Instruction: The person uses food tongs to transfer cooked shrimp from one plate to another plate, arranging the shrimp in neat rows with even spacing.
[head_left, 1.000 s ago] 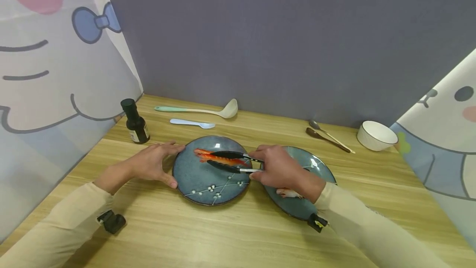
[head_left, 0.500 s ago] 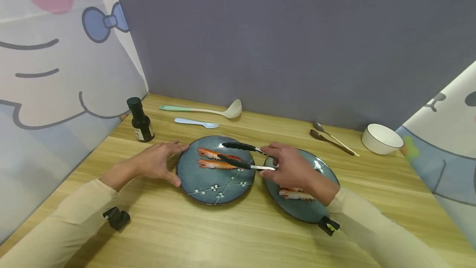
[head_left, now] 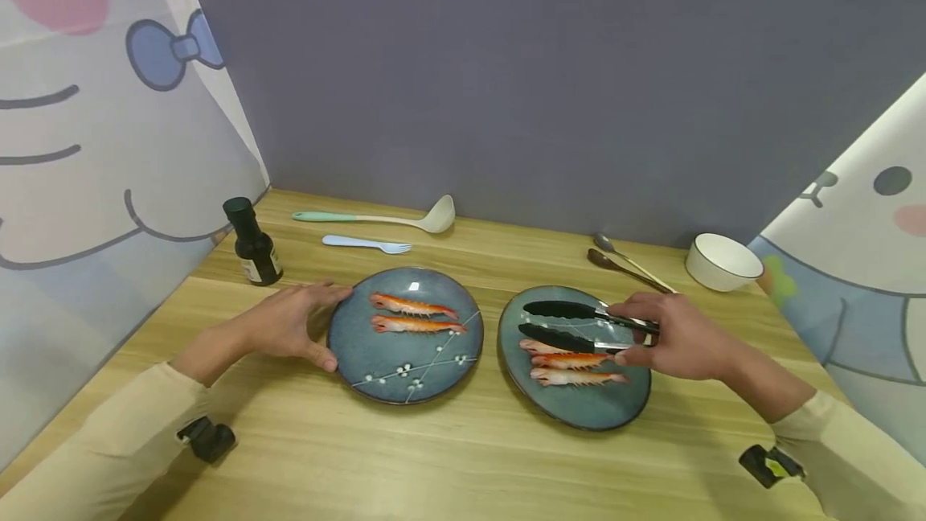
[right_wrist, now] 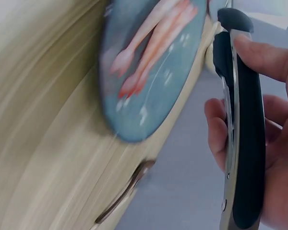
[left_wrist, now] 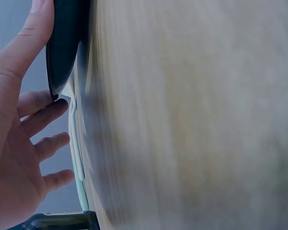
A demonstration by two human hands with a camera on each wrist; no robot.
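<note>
My right hand (head_left: 676, 336) grips a pair of black-tipped tongs (head_left: 557, 336), their jaws spread with nothing between them. They hover over the right blue plate (head_left: 615, 408), where three shrimp (head_left: 579, 377) lie side by side, one partly covered by the tongs. In the right wrist view the fingers and thumb wrap the tongs' black handle (right_wrist: 249, 143). On the left plate (head_left: 369, 360), patterned with white blossoms, two orange shrimp (head_left: 415, 326) lie parallel. My left hand (head_left: 289, 328) rests at that plate's left rim, thumb and fingers spread; the left wrist view shows fingertips against the plate's edge (left_wrist: 62, 48).
Behind the plates lie a ladle (head_left: 434, 217) and a pale blue fork (head_left: 369, 244). A dark bottle (head_left: 255, 248) stands at the left. Two spoons (head_left: 615, 260) and a white bowl (head_left: 723, 262) are at the back right. Walls border the table's back and sides.
The tongs let go of a shrimp on the left plate, leaving two there. My right hand then carried the spread tongs right, over the other plate. The left hand stayed at the rim.
</note>
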